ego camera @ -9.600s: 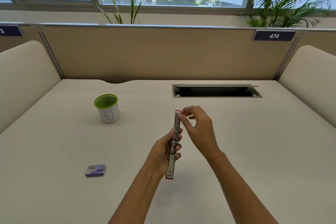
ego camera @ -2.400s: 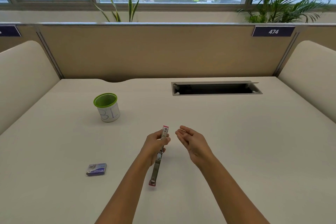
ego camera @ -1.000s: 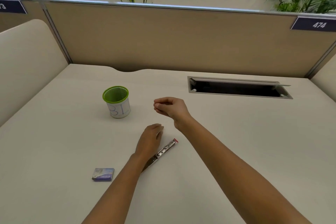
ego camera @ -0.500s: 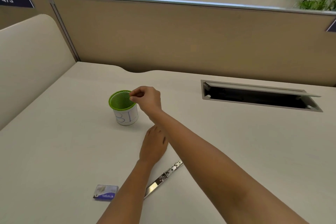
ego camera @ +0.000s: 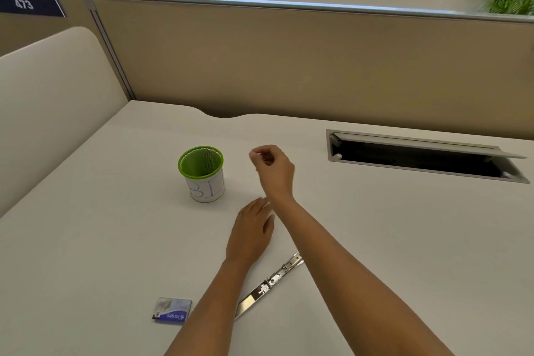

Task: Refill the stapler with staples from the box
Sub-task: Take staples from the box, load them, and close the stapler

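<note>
1. The pale desk [ego camera: 404, 240] fills most of the view, with a tan partition [ego camera: 289, 61] along its far edge and a rounded cream side panel [ego camera: 52, 101] at the left
2. A long cable slot [ego camera: 419, 157] with its flap raised is set into the desk at the far right
3. The right hand [ego camera: 273, 166] hangs above the desk just to the right of the green mesh cup [ego camera: 202, 172], its forearm crossing the view from the lower right; the fingers are curled in with thumb and forefinger pinched together, and whether anything small sits between them cannot be told
4. The left hand [ego camera: 250, 233] rests palm down on the desk, fingers loosely stretched and together, holding nothing; its fingertips lie close beneath the right wrist
5. The cup stands upright, white-sided with blue marks, and looks empty inside
6. The stapler [ego camera: 267, 286] lies opened out flat on the desk, a long metal strip running diagonally between the two forearms, its near end hidden behind the left forearm
7. The small blue box of staples [ego camera: 172, 311] lies flat just left of the left forearm, near the stapler but apart from it, untouched by either hand
</note>
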A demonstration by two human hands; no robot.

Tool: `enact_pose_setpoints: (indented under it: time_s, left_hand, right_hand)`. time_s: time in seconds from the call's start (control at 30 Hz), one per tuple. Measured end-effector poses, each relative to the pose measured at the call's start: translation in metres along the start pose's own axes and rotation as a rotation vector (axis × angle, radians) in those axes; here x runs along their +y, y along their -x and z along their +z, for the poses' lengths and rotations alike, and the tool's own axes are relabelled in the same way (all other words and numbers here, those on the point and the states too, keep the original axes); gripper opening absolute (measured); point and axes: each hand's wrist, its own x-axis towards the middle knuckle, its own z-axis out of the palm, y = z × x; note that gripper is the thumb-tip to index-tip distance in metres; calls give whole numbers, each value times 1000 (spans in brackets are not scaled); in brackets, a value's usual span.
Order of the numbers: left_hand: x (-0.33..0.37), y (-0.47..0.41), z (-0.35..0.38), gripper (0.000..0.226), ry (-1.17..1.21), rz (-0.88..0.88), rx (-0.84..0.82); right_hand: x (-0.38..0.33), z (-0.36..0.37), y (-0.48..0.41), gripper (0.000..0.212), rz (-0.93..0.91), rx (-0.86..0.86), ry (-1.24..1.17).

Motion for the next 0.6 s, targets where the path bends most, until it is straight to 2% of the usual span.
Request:
enact_pose_setpoints:
  time_s: [0.13, 0.4, 0.6]
  left_hand:
    - [3, 4, -3, 37, -8, -11, 9]
    - [8, 40, -17, 38, -18, -110, -15]
    - [5, 83, -42, 34, -136, -198, 40]
  right_hand:
    - [27, -54, 33, 8, 25, 85, 23]
    - [89, -156, 114, 10, -31, 111, 444]
    - [110, -188, 160, 14, -168, 84, 709]
